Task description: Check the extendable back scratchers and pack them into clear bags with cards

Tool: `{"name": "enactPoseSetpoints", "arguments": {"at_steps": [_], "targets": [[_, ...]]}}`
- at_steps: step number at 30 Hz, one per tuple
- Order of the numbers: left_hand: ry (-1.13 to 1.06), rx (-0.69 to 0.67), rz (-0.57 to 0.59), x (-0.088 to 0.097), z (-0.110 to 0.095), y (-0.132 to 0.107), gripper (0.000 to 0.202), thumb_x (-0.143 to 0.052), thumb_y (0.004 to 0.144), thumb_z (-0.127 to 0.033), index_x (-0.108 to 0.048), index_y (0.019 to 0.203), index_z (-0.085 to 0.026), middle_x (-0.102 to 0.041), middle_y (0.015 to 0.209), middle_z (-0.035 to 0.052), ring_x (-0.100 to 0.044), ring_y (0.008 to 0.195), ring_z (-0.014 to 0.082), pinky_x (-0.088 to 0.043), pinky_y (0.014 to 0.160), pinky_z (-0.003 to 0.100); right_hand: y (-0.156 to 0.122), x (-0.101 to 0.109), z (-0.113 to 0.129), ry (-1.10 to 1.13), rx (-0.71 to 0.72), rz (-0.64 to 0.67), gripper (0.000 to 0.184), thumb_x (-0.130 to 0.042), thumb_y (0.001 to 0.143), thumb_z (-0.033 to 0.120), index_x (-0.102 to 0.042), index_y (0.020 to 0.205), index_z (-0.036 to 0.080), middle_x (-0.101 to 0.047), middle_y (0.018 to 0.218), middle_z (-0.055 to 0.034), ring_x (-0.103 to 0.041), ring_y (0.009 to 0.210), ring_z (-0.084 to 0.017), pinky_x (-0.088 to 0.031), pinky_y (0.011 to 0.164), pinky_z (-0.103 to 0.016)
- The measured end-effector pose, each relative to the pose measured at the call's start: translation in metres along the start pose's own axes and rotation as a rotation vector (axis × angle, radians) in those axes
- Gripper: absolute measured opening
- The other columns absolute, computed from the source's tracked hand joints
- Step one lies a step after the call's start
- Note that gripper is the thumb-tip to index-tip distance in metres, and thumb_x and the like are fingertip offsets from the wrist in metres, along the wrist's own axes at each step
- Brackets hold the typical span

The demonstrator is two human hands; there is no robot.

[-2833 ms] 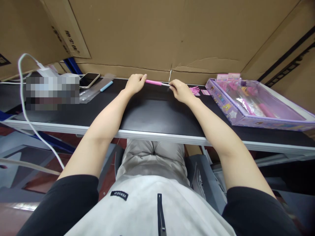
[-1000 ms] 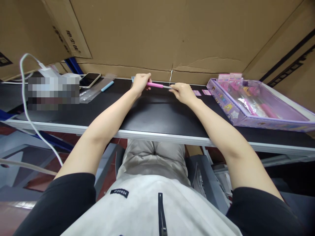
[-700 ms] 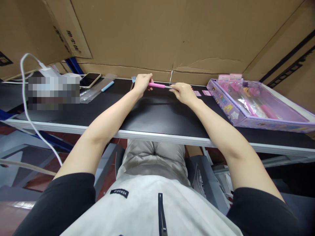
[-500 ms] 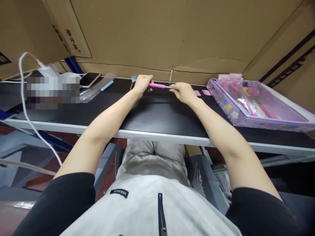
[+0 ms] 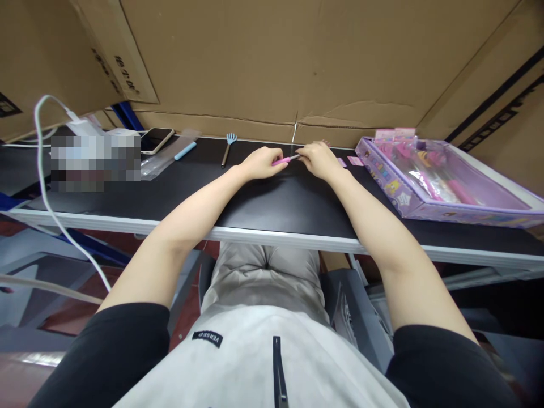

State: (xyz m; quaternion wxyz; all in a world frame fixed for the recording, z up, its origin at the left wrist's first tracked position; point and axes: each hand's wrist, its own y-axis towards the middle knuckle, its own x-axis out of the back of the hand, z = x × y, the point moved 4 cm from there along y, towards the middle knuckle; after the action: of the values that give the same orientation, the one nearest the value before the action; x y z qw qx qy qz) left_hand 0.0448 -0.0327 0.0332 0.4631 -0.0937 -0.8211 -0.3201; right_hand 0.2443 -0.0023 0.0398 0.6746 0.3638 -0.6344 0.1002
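Note:
My left hand (image 5: 263,162) is closed around a pink tube-shaped grip (image 5: 281,161), most of it hidden in my fingers. From its right end runs a thin metal shaft (image 5: 294,156), pinched by my right hand (image 5: 315,157). These look like parts of a pink back scratcher; its head is mostly hidden behind my right hand. Left of my hands lies a back scratcher with a light blue claw head (image 5: 231,137) and a dark metal handle (image 5: 225,156). A separate light blue tube (image 5: 185,151) rests further left on clear plastic wrapping (image 5: 172,156).
On the right stands a purple display box (image 5: 408,198) with several packaged pink items. Small pink cards (image 5: 355,161) lie beside it. A phone (image 5: 156,140) and a white charging cable (image 5: 41,164) are at left. Cardboard (image 5: 255,62) walls the back of the black table (image 5: 272,207).
My left hand has moved right and nearer to me, closer to my right hand, so less of the pink grip shows. The blue-headed back scratcher is now uncovered.

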Motion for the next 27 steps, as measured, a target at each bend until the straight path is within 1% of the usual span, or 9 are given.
{"name": "enactPoseSetpoints", "arguments": {"at_steps": [4,8,11,14,17,20,22,24,27], "targets": [[0.037,0.062,0.062,0.0,-0.016,-0.005,0.023,-0.061,0.101,-0.036,-0.078,0.104,-0.02,-0.076,0.077,0.0053,-0.074,0.085,0.0247,-0.052,0.086,0.032,0.001,-0.001,0.006,0.088,0.005,-0.049,0.044,-0.054,0.102,0.02,-0.082,0.137,0.021,-0.081,0.118,-0.0155,-0.07,0.127,-0.036,-0.037,0.129,-0.069],[0.062,0.106,0.089,0.0,-0.022,-0.005,0.025,-0.06,0.1,-0.031,-0.081,0.108,-0.019,-0.079,0.079,0.0063,-0.078,0.09,0.026,-0.055,0.092,0.033,0.002,-0.003,0.01,0.129,-0.008,-0.075,0.049,-0.056,0.102,0.019,-0.078,0.146,0.02,-0.076,0.139,-0.018,-0.061,0.146,-0.04,-0.03,0.133,-0.076],[0.125,0.185,0.083,-0.001,-0.014,-0.003,0.027,-0.059,0.1,-0.028,-0.082,0.109,-0.017,-0.08,0.082,0.0091,-0.079,0.096,0.0285,-0.057,0.096,0.035,0.002,-0.006,0.01,0.119,-0.016,-0.048,0.049,-0.06,0.104,0.021,-0.076,0.15,0.02,-0.069,0.152,-0.019,-0.056,0.152,-0.04,-0.029,0.135,-0.076],[0.188,0.296,0.086,-0.002,0.002,-0.001,0.027,-0.059,0.097,-0.022,-0.083,0.107,-0.018,-0.08,0.082,0.0103,-0.079,0.102,0.0303,-0.059,0.099,0.037,0.0,-0.01,0.011,0.089,-0.02,0.006,0.048,-0.063,0.105,0.022,-0.075,0.151,0.02,-0.065,0.159,-0.0195,-0.056,0.153,-0.039,-0.03,0.135,-0.073],[0.204,0.408,0.083,-0.001,0.016,0.0,0.025,-0.061,0.092,-0.019,-0.083,0.103,-0.018,-0.078,0.075,0.0112,-0.079,0.104,0.0331,-0.06,0.1,0.039,-0.001,-0.017,0.012,0.059,-0.016,0.067,0.047,-0.059,0.107,0.019,-0.075,0.15,0.014,-0.063,0.162,-0.0214,-0.058,0.153,-0.037,-0.036,0.135,-0.065],[0.189,0.495,0.089,-0.001,0.02,0.0,0.024,-0.062,0.092,-0.018,-0.083,0.103,-0.017,-0.077,0.073,0.0132,-0.08,0.107,0.0359,-0.061,0.101,0.043,-0.001,-0.023,0.013,0.048,-0.011,0.098,0.047,-0.056,0.107,0.016,-0.076,0.149,0.011,-0.063,0.162,-0.0201,-0.061,0.151,-0.036,-0.044,0.132,-0.058],[0.195,0.529,0.091,-0.002,0.018,0.0,0.025,-0.062,0.093,-0.017,-0.083,0.107,-0.015,-0.08,0.082,0.0169,-0.08,0.112,0.0381,-0.061,0.104,0.046,0.0,-0.026,0.015,0.05,-0.015,0.106,0.047,-0.053,0.107,0.014,-0.077,0.148,0.012,-0.065,0.162,-0.0183,-0.063,0.149,-0.034,-0.047,0.13,-0.054],[0.212,0.544,0.088,-0.004,0.015,0.001,0.028,-0.063,0.094,-0.018,-0.083,0.112,-0.012,-0.084,0.1,0.0222,-0.079,0.12,0.041,-0.06,0.107,0.049,0.0,-0.027,0.017,0.053,-0.031,0.125,0.048,-0.049,0.108,0.011,-0.078,0.147,0.012,-0.066,0.161,-0.0178,-0.065,0.147,-0.033,-0.05,0.128,-0.05],[0.223,0.572,0.077,-0.006,0.011,0.001,0.033,-0.062,0.096,-0.02,-0.081,0.121,-0.009,-0.082,0.124,0.0277,-0.075,0.13,0.0434,-0.059,0.109,0.049,0.0,-0.027,0.021,0.054,-0.066,0.165,0.051,-0.045,0.109,0.009,-0.076,0.15,0.008,-0.065,0.161,-0.0202,-0.066,0.148,-0.033,-0.051,0.128,-0.046]]}}
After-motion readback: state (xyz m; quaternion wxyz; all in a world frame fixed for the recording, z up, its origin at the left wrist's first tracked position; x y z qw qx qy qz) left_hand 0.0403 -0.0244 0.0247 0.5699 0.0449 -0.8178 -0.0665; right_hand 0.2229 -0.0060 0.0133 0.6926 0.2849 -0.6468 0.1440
